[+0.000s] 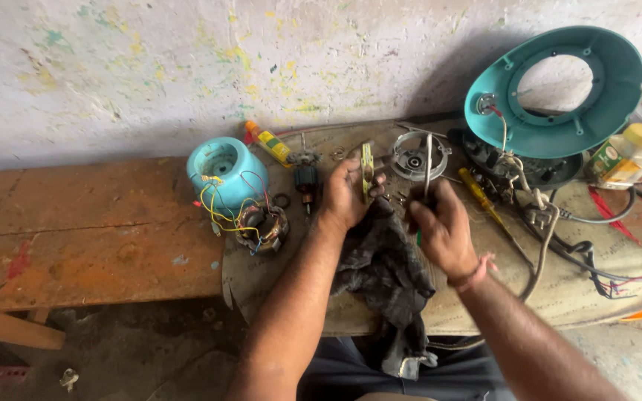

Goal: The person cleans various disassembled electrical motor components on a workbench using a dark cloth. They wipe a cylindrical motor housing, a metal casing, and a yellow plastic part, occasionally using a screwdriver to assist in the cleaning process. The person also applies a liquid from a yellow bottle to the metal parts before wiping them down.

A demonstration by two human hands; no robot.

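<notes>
Left hand [348,194] pinched a small yellow-green bracket [367,171]; right hand [440,226] closed round a thin metal tool [429,167] at 12 o'clock. Dark rag [384,271] hung off the tabletop [113,230] — bracket likely to slip and drop.

Both forearms reach forward, left hand [348,194] and right hand [440,226] raised close together, fingers curled closed.

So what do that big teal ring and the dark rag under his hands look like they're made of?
The big teal ring looks like moulded plastic: even colour, smooth semi-matte sheen, ribs and screw posts formed into it. The dark rag looks like worn woven cloth, matte, limp and creased, draped over the bench edge; the fibre can't be told.
</notes>
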